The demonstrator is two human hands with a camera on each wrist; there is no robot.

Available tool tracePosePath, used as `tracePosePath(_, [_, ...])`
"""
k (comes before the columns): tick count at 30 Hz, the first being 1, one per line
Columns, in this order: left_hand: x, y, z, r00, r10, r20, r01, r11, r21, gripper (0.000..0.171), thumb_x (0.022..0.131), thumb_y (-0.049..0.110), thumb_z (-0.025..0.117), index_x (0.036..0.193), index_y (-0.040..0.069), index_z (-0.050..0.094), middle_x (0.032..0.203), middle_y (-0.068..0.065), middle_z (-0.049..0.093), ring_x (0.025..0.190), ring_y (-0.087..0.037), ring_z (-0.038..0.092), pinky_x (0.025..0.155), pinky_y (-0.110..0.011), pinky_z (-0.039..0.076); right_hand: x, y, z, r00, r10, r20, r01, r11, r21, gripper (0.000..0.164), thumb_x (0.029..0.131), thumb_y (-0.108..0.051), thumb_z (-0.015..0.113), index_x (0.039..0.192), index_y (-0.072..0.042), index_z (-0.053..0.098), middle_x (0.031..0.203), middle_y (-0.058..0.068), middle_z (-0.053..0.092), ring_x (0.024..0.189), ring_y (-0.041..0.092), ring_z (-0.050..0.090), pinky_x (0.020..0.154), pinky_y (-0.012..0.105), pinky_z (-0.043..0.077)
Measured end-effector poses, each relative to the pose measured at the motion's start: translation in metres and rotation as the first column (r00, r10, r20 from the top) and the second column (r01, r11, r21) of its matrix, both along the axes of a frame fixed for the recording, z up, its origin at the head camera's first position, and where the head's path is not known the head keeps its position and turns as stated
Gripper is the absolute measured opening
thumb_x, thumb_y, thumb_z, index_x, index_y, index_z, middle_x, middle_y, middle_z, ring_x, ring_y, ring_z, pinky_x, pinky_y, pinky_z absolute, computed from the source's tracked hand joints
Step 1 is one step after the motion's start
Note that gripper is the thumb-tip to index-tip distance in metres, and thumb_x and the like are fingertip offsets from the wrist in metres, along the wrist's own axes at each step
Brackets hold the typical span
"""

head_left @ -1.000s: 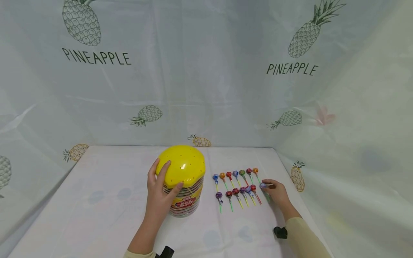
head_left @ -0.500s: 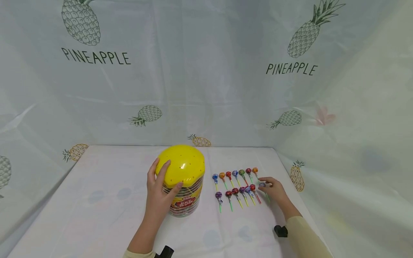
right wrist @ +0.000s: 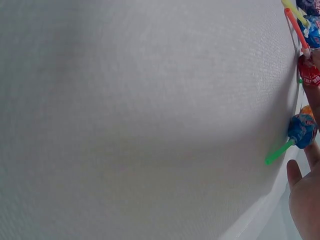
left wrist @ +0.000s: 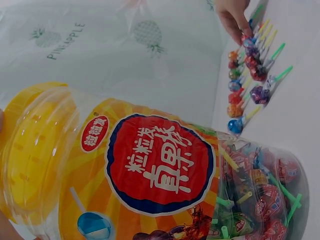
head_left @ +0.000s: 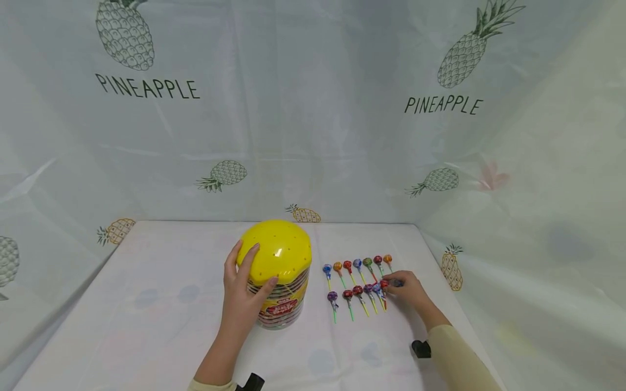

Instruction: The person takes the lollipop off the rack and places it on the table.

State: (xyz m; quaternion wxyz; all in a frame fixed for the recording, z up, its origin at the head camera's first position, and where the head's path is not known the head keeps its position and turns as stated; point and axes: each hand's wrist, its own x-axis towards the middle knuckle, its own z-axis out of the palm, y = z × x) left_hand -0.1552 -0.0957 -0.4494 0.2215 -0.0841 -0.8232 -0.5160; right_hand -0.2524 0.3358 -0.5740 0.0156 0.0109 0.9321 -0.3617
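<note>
My left hand [head_left: 240,288] grips the yellow lid [head_left: 276,250] of a clear plastic lollipop jar [head_left: 281,308], thumb in front and fingers spread over the side. The jar stands upright, and wrapped lollipops show through its wall in the left wrist view. My right hand [head_left: 411,290] reaches from the right to the end of the front lollipop row. A straight finger touches the red lollipop [right wrist: 309,70] there, while the thumb [right wrist: 294,172] stays apart from it. Beside the fingers lies a blue lollipop [right wrist: 302,131] with a green stick, partly hidden by the hand in the head view.
Behind the front row runs a back row of several lollipops, from a blue one [head_left: 327,269] to an orange one [head_left: 388,259]. Everything is on a white-covered table [head_left: 161,326]. A pineapple-print curtain [head_left: 313,119] hangs at its far edge.
My right hand has moved left from the blue lollipop to the red one. The red lollipop's stick has swung left, nearer its neighbours. My left hand and the jar have not moved.
</note>
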Motion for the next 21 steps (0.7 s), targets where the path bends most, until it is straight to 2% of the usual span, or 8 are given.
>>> tracePosePath(6, [0.0,0.0,0.0,1.0,0.0,0.0,0.0,1.0,0.002,0.071,0.085,0.025,0.077,0.147,0.023,0.041,0.159,-0.003,0.009,0.141,-0.037,0.016,0.103,-0.072,0.026,0.0,0.0,0.0,1.0,-0.008,0.021,0.009,1.0,-0.022,0.027,0.082,-0.013,0.077,0.109,-0.009,0.075,0.125,0.02,0.056,0.122,0.042,0.044,0.102,0.062,0.035])
tracePosePath(13, [0.001,0.0,0.0,1.0,-0.002,0.005,0.002,1.0,0.002,0.071,0.085,0.026,0.076,0.147,0.023,0.041,0.159,-0.003,0.009,0.141,-0.037,0.016,0.103,-0.071,0.026,0.001,0.005,0.008,0.999,-0.028,0.021,0.03,0.998,-0.058,0.02,0.085,-0.01,0.074,0.105,-0.008,0.075,0.121,0.017,0.062,0.122,0.04,0.048,0.102,0.06,0.037])
tracePosePath(17, [0.001,0.0,0.001,1.0,-0.003,0.007,0.003,1.0,0.005,0.071,0.085,0.026,0.076,0.147,0.023,0.041,0.159,-0.003,0.009,0.141,-0.037,0.016,0.103,-0.071,0.026,0.002,0.007,0.01,0.999,-0.019,0.031,0.02,0.999,-0.051,0.02,0.085,-0.009,0.073,0.105,-0.008,0.075,0.12,0.017,0.061,0.122,0.041,0.047,0.104,0.061,0.034])
tracePosePath(21, [0.001,0.001,0.001,1.0,-0.002,0.005,0.002,1.0,0.004,0.071,0.086,0.026,0.076,0.147,0.023,0.041,0.159,-0.003,0.009,0.141,-0.037,0.015,0.102,-0.071,0.027,0.003,0.006,0.01,1.0,0.009,0.027,-0.009,1.0,-0.015,0.02,0.085,-0.009,0.073,0.105,-0.007,0.075,0.118,0.017,0.059,0.118,0.04,0.048,0.1,0.061,0.036])
